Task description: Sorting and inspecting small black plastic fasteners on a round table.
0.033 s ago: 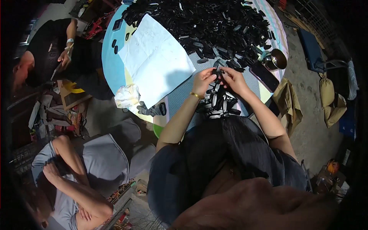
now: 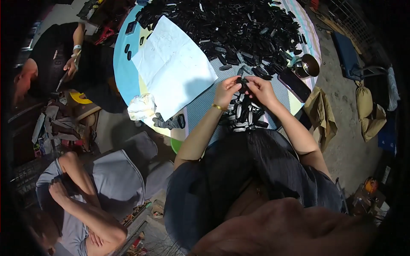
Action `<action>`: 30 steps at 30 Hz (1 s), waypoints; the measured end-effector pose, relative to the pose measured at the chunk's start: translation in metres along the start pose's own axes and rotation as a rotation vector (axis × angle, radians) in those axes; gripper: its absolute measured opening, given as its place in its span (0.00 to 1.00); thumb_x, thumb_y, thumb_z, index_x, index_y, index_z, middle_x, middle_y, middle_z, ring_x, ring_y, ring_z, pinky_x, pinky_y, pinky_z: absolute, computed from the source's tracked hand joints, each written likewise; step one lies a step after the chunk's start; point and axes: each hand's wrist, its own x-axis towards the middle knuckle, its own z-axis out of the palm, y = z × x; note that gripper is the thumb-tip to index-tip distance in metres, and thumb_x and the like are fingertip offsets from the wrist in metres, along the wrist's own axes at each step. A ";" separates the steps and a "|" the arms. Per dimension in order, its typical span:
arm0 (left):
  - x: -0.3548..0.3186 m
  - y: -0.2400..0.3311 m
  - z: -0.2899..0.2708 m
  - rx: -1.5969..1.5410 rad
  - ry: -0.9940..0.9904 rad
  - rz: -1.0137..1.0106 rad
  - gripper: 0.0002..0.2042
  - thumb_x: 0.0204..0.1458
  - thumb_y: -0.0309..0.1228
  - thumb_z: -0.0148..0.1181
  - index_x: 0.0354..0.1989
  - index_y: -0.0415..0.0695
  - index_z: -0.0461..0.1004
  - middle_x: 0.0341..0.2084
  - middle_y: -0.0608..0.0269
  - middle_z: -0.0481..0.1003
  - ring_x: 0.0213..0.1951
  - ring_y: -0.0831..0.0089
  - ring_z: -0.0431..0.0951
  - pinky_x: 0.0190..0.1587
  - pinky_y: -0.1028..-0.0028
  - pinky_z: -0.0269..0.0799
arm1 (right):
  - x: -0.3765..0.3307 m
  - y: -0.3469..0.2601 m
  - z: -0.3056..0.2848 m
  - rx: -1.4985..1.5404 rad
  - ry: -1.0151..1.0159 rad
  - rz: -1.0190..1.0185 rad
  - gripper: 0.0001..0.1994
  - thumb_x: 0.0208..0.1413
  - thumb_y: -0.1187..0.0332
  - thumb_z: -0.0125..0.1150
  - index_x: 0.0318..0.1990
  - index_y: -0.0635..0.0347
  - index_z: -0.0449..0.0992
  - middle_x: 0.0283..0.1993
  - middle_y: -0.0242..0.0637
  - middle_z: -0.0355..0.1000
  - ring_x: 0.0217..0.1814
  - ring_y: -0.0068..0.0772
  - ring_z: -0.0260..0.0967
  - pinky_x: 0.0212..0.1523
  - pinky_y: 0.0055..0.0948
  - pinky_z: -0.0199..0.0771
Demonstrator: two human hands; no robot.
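Observation:
My left hand (image 2: 228, 88) and my right hand (image 2: 260, 90) meet over the near part of the table. Between their fingertips is a small black elongated piece (image 2: 243, 85), pinched from both sides; its exact kind is too small to make out. Under and just below my hands lies a small heap of similar black and grey pieces (image 2: 241, 114), some with pale, shiny faces. Beyond my fingers spreads a large pile of such black pieces (image 2: 239, 30), covering the far side of the table.
A creased white sheet (image 2: 175, 68) lies left of my hands, near a crumpled white packet (image 2: 142, 106) and a dark grey glove (image 2: 168, 121). To the right are a dark phone (image 2: 294, 85) and a metal cup (image 2: 307, 66). Two other people sit at the left.
My hands stay nearly in place, with slight finger movement around the black piece. At the left, a co-worker's hand and a yellow item beside it have shifted a little.

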 end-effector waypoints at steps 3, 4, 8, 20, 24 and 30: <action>-0.008 0.011 0.006 0.022 0.003 0.018 0.16 0.46 0.23 0.54 0.46 0.36 0.67 0.34 0.62 0.73 0.34 0.80 0.72 0.37 0.81 0.68 | -0.008 -0.006 0.002 -0.030 0.064 -0.025 0.10 0.49 0.74 0.54 0.40 0.65 0.73 0.28 0.35 0.71 0.24 0.19 0.67 0.22 0.14 0.67; -0.010 0.011 0.006 -0.013 -0.005 0.009 0.17 0.46 0.22 0.54 0.46 0.36 0.66 0.34 0.62 0.73 0.33 0.79 0.73 0.36 0.81 0.68 | -0.009 -0.007 0.002 -0.092 0.076 -0.048 0.09 0.49 0.73 0.54 0.38 0.65 0.73 0.27 0.35 0.72 0.24 0.18 0.68 0.21 0.15 0.67; -0.015 0.017 0.009 -0.059 -0.047 0.013 0.17 0.46 0.22 0.53 0.47 0.35 0.66 0.33 0.62 0.74 0.32 0.78 0.73 0.37 0.81 0.69 | -0.015 -0.014 0.006 -0.125 0.115 -0.175 0.07 0.48 0.73 0.56 0.34 0.65 0.75 0.27 0.37 0.72 0.24 0.22 0.69 0.22 0.18 0.67; -0.021 0.010 0.009 -0.163 0.049 -0.030 0.13 0.51 0.26 0.48 0.45 0.34 0.67 0.37 0.59 0.71 0.38 0.75 0.71 0.42 0.78 0.66 | -0.023 -0.005 0.014 -0.480 0.141 -0.412 0.09 0.45 0.70 0.58 0.35 0.62 0.71 0.26 0.34 0.68 0.25 0.26 0.66 0.24 0.22 0.65; -0.027 0.021 0.006 -0.168 -0.031 0.079 0.12 0.51 0.26 0.47 0.40 0.33 0.69 0.35 0.59 0.73 0.38 0.74 0.71 0.43 0.77 0.65 | -0.023 -0.002 0.010 -0.189 -0.105 -0.023 0.08 0.46 0.67 0.59 0.32 0.62 0.73 0.20 0.28 0.67 0.20 0.16 0.60 0.20 0.17 0.59; -0.029 0.031 0.009 -0.088 -0.041 0.134 0.11 0.50 0.27 0.47 0.38 0.35 0.71 0.29 0.64 0.74 0.32 0.78 0.72 0.38 0.80 0.67 | -0.026 -0.003 0.015 -0.270 -0.111 -0.044 0.08 0.46 0.66 0.59 0.29 0.62 0.74 0.16 0.26 0.66 0.17 0.13 0.58 0.18 0.17 0.56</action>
